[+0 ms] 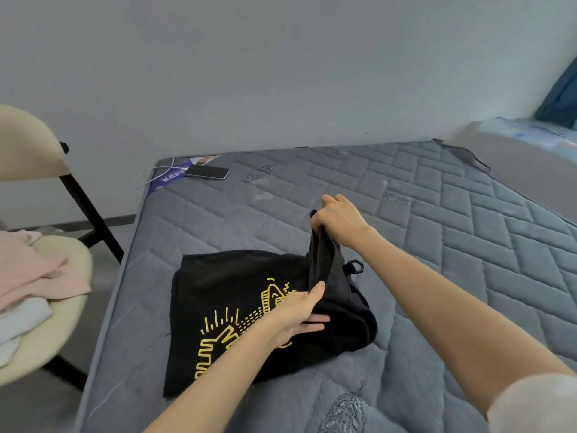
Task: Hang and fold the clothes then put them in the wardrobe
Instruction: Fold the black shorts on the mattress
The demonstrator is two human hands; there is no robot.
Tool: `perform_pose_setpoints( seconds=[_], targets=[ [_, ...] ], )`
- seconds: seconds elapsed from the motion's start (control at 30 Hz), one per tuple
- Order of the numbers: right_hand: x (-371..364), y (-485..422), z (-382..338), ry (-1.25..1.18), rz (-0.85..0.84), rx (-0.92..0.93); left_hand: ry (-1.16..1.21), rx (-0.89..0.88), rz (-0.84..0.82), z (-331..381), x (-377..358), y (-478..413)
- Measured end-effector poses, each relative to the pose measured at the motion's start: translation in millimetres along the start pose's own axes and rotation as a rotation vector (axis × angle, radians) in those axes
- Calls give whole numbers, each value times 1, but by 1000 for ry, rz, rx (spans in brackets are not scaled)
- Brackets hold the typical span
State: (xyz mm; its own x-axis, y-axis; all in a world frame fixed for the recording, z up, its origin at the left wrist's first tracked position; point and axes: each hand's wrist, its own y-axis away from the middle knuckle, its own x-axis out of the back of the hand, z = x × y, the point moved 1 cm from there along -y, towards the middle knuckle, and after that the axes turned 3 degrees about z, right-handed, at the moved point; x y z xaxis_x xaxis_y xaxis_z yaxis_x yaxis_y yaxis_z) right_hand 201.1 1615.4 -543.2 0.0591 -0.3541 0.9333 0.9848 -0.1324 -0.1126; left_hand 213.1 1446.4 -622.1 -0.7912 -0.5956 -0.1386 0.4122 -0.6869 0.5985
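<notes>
Black yellow-printed cotton T-shirt (224,292) lies half-folded on grey quilted mattress (437,214), left hand (296,317) and right hand (338,220) pinching its raised side; storing remains.

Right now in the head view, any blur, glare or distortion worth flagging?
Head view: wide-angle bend curves the mattress edges; light soft and even, no glare, faint shadow beside the black shirt; left hand and right hand, both gripping it, slightly soft; sleeve at lower right blurred, too close.

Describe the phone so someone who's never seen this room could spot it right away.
Start at the grey quilted mattress. At its far left corner the phone lies flat beside a blue label and white cable. It is the only dark glossy slab there.
</notes>
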Motion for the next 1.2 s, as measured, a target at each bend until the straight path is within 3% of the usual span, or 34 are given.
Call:
perform_pose_setpoints(
  seconds=[0.2, 0.37, 0.47, 0.6, 0.77, 0.93, 1.07, 1.13, 1.2],
  targets=[
    [-35, -20, -49, -20, -19, 116, -124, 83, 60, -39, 48, -10],
    [-67, -30, -79, -233, -47, 98, -218, 191, -2, -53, 70, -14],
    [-79, -26, -79, -528, 24, -111, -268, 248, 15, -52, 79, -19],
    [-95, -7, -59, -806, 160, -483, -166, 241, 132, -42, 73, -34],
    [-122, 25, -48, -976, 102, -741, 38, 171, 250, -28, 45, -52],
    [-131, 45, -62, -857, -53, -655, -27, -25, 482, -26, 33, -65],
    [-125, 40, -72, -738, -6, -506, -270, -310, 585, -18, 36, -53],
    [-127, 37, -77, -676, -50, -455, -285, -297, 594, -21, 47, -52],
    [-136, 38, -82, -534, -115, -394, -247, -157, 555, -30, 57, -53]
  ],
)
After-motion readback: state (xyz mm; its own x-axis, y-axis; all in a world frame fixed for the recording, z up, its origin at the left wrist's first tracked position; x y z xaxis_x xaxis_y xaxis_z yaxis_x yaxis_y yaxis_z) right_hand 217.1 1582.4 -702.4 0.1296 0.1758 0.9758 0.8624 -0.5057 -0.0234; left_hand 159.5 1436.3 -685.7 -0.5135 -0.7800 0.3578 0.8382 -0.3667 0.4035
